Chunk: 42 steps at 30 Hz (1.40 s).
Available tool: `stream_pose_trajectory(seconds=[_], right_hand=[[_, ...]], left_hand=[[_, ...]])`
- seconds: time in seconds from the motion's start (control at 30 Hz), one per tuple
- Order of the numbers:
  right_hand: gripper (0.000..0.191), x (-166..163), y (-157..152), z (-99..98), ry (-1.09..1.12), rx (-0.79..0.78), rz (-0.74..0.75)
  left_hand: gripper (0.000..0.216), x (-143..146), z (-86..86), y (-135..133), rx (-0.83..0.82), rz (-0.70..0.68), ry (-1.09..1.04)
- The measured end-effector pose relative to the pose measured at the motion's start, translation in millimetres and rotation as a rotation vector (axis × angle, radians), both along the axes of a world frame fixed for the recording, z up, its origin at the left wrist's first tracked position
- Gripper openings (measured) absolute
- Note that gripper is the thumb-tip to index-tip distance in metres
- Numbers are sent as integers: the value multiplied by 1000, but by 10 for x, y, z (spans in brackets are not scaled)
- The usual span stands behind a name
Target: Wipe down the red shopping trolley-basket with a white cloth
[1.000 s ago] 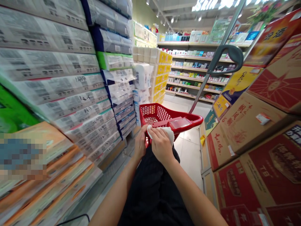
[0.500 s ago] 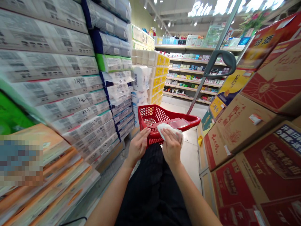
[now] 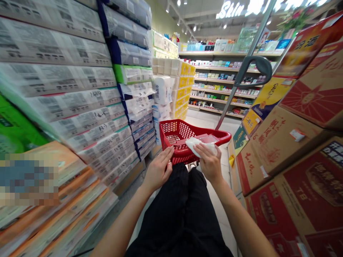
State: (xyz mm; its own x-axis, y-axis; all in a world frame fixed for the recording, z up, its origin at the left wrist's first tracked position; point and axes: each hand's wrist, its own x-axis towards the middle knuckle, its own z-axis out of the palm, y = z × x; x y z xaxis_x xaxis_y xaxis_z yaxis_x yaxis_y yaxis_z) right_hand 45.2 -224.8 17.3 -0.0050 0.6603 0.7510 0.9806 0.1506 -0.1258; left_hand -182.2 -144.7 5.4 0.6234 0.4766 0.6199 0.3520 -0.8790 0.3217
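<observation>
In front of my knees is a red plastic shopping basket (image 3: 184, 151) with perforated sides and a long grey pull handle (image 3: 252, 73) rising to the right. My right hand (image 3: 210, 162) presses a folded white cloth (image 3: 194, 145) against the basket's upper right part, near its flat rectangular panel (image 3: 207, 139). The cloth is bunched under the fingers, and part of it is hidden. At the near left corner, my left hand (image 3: 160, 167) has its fingers stretched out, with the fingertips at the rim and the thumb apart from them.
Tall stacks of wrapped packs (image 3: 80, 75) line the left side. Orange packs (image 3: 77, 182) lie lower at the near left. Cardboard cartons (image 3: 270, 142) are piled on the right. Shelves of small boxed goods (image 3: 219, 76) stand behind the basket. Pale floor tiles (image 3: 217, 207) show beside my legs.
My right hand and the cloth have moved to the right along the basket's top. My left hand stays at the near left rim. The view has shifted slightly.
</observation>
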Motion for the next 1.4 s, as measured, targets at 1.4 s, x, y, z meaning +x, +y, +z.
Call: stream_pose_trajectory(seconds=[1.4], right_hand=[[47, -924, 144, 103, 207, -98, 47]], left_hand=[[68, 103, -263, 40, 99, 79, -84]])
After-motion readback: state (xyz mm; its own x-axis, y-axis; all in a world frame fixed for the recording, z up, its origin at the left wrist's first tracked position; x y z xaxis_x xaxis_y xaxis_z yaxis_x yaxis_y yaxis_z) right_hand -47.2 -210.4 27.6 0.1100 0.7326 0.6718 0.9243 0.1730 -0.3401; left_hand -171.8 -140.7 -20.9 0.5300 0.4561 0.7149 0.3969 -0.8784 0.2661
